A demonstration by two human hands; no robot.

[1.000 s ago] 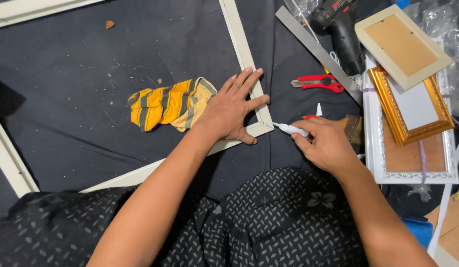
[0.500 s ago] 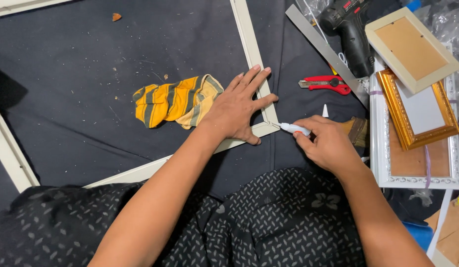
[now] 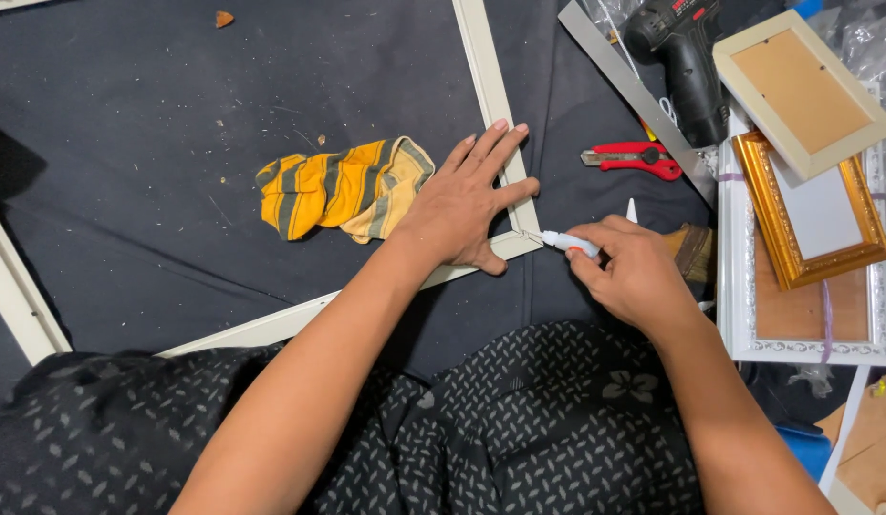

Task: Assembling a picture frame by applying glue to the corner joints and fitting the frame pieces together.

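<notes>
Hands: left [image 3: 467, 205] pins frame [image 3: 490, 86] (corner), right [image 3: 634, 272] apparently holds tube [image 3: 569, 244]

bright overhead light, sharp focus, soft shadows under the arms.

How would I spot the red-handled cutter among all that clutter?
Start at the stack of picture frames on the right. Just left of it lies a black power drill, and below that, on the dark cloth, the red-handled cutter. It is the only bright red tool there.
</notes>
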